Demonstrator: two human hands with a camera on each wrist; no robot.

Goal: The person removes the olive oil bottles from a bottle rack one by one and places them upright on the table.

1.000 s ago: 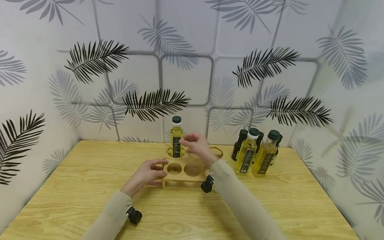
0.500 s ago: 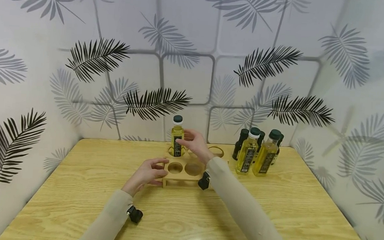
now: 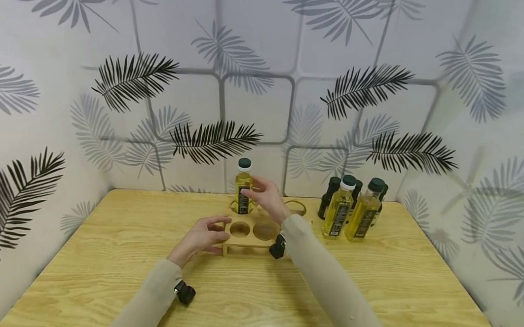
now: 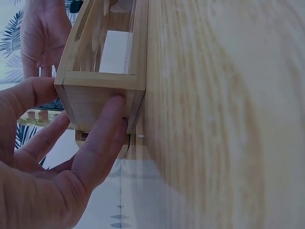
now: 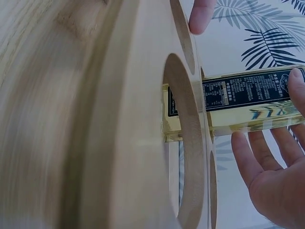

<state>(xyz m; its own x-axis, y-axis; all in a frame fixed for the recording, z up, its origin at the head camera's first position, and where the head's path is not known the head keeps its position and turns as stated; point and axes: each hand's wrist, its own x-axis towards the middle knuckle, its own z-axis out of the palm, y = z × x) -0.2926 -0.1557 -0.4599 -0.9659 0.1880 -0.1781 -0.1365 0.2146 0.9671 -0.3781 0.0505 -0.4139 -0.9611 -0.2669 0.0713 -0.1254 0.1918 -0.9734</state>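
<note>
A square-sided bottle of yellow oil with a dark green cap stands upright in the back-left hole of a wooden rack. My right hand holds this bottle from the right, the thumb on its dark label and the fingers on the other side. In the right wrist view, the bottle's base shows through a round hole. My left hand touches the rack's left end. In the left wrist view, fingertips press against the end panel while another digit meets its upper edge.
To the right of the rack stand two more yellow oil bottles with green caps. Several dark bottles are partly hidden behind them. Leaf-patterned wall covering rises behind the wooden table.
My right hand has shifted slightly left onto the bottle, its thumb moving from the bottle's right edge onto the label. The left hand stays at the rack's end.
</note>
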